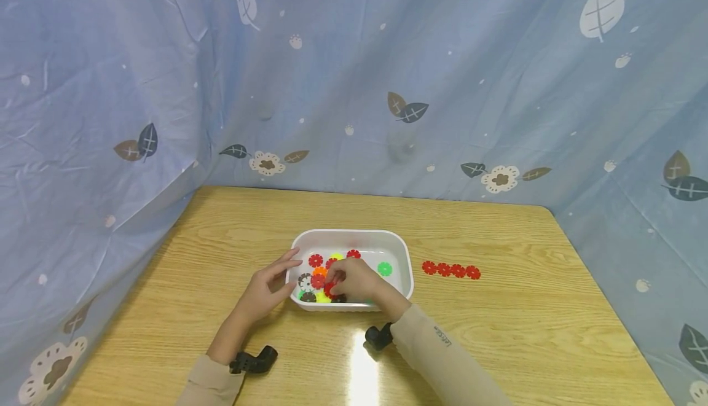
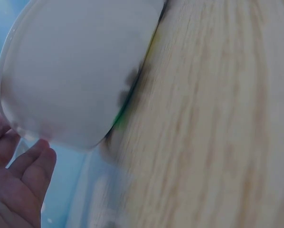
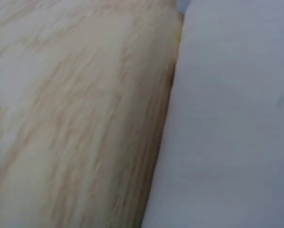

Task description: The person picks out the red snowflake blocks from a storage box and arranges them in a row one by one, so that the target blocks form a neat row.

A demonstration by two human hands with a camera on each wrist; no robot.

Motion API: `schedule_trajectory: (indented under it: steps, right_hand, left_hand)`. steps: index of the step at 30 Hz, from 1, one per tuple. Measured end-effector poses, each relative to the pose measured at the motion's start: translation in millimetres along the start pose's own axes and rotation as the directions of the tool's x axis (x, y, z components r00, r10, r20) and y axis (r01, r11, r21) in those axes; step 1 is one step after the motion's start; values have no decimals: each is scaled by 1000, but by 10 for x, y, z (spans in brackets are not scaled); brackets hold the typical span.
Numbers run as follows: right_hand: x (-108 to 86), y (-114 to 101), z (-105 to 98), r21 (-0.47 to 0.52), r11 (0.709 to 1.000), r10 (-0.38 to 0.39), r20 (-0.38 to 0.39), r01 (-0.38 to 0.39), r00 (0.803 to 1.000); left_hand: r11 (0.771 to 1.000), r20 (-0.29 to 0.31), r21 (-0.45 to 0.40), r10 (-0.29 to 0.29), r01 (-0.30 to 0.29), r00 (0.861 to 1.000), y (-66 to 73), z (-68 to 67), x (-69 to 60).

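Inside the white plastic tray (image 1: 410, 283) lie several notched flower-shaped discs, among them a green disc (image 1: 385, 269), an orange disc (image 1: 319, 273) and a white disc (image 1: 306, 283). My right hand (image 1: 356, 280) reaches into it and pinches a red disc (image 1: 330, 290) between thumb and fingers. At the tray's left end, my left hand (image 1: 264, 289) rests spread, with thumb and fingertips touching the rim. The left wrist view shows its fingers (image 2: 37, 166) by the outer wall. In the right wrist view the hand is hidden; a pale blurred surface fills the right side.
Right of the tray, several red discs (image 1: 450, 269) lie in a row on the wooden table (image 1: 525, 314). A blue patterned cloth (image 1: 343, 74) hangs behind the table and along its sides. A black wrist mount (image 1: 254, 361) sits by each forearm.
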State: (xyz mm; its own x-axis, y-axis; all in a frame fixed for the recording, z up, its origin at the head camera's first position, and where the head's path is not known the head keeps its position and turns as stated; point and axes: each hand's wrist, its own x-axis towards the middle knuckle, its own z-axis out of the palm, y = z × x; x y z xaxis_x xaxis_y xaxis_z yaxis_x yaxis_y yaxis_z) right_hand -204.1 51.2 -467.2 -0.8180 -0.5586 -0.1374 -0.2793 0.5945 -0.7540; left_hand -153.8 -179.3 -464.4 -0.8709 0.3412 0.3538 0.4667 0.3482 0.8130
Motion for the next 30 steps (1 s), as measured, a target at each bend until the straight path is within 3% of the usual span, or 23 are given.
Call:
schedule_trajectory:
  steps: [6,23,30]
  right_hand:
    - [-12,-8,-39,92,996,2,-33,1,999]
    - [-76,-25,-102,205,976,-42,-138,70,990]
    - [-148,-21,-151,282,958,-8,-156,52,988]
  left_hand:
    - [1000,3,3,-9,9,1000,3,3,3]
    - [1000,8,-13,-18,18,1000,8,2,-5]
    - [1000,3,12,-27,27,1000,22,-1,-5]
